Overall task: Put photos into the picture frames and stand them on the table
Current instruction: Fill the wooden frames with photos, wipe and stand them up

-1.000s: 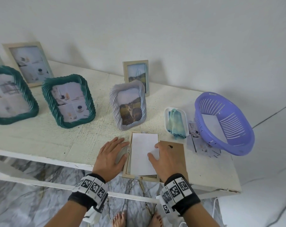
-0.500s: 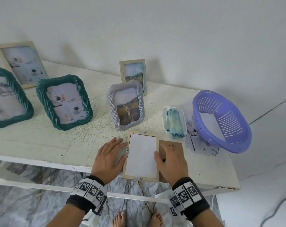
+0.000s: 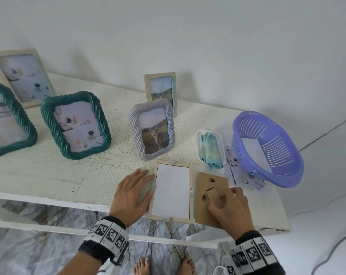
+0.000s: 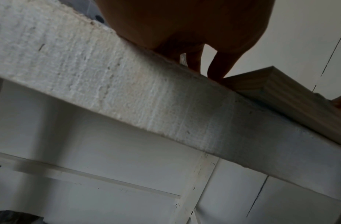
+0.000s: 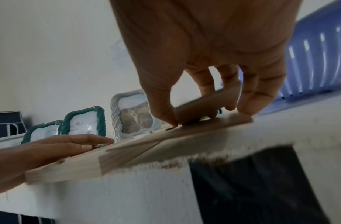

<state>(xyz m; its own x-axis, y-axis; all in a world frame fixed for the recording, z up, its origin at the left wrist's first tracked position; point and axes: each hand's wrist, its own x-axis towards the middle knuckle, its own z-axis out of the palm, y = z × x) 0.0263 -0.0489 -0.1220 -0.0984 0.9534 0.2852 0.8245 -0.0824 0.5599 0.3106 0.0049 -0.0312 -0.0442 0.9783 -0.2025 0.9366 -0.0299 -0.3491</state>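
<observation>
left hand (image 3: 131, 197) flat beside our photo-loaded frame (image 3: 171, 192); right hand (image 3: 230, 208) pinches the backing (image 3: 209, 197). five frames (image 3: 77, 125) stand; backing, standing remain.

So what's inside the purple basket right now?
A white sheet lies flat on the floor of the purple basket. Its printed side, if any, doesn't show. The near wall hides part of the floor, so anything small there can't be seen.
</observation>
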